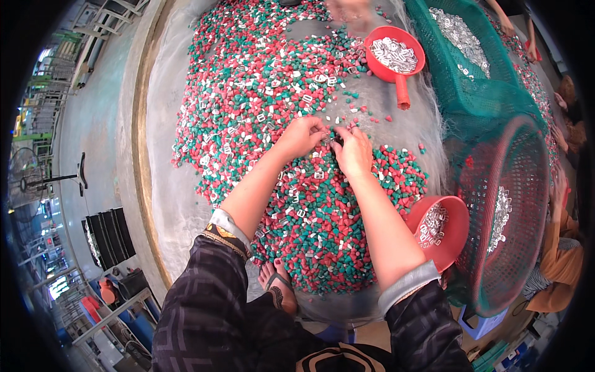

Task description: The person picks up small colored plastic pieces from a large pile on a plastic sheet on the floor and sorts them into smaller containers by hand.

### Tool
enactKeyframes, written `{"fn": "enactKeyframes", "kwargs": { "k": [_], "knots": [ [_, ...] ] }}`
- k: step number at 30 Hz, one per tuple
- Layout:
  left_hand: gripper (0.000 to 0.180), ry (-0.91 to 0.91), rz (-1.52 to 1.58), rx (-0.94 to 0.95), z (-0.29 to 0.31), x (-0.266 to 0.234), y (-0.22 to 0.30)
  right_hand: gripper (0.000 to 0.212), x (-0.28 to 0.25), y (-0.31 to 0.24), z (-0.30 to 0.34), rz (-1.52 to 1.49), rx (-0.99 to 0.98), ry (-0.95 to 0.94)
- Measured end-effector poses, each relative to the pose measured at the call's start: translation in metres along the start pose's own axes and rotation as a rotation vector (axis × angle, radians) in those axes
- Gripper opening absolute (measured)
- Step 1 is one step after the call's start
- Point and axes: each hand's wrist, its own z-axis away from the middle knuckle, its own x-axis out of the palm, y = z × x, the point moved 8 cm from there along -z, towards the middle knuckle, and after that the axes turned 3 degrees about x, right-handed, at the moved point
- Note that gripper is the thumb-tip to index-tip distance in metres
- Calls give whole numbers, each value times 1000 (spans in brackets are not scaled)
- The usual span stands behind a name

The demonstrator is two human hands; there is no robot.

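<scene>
Red and green, the heap of small pebble-like pieces (334, 229) has pale, metal-looking, open-framed buckles (307, 98) scattered across it. Over the heap's middle, my left hand (304, 137) and right hand (356, 152) face each other, fingertips bent inward; I cannot tell whether either set is closed on a piece, as whatever lies there is too small to make out. Right of the heap's far part sits a red round plastic scoop with a handle (403, 93), holding more buckles; at the heap's near right, a tilted red plastic bowl (455, 232) holds others. A loose pinch could drop a buckle among the pieces, burying it; my right forearm (390, 229), swung outward, could knock the bowl and spill its load.
</scene>
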Motion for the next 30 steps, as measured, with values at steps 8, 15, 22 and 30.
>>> {"fn": "enactKeyframes", "kwargs": {
  "k": [8, 15, 22, 30],
  "knots": [
    [13, 28, 118, -45, 10, 2, -8, 9, 26, 24, 3, -649, 311, -31],
    [14, 457, -331, 175, -13, -49, 8, 10, 39, 27, 25, -1630, 963, -327],
    [14, 504, -555, 116, -39, -73, 11, 11, -119, 73, 7, -1200, 871, 318],
    [24, 274, 88, 368, -136, -60, 155, 21, -375, 235, 75, -758, 533, 1094]
  ]
}}
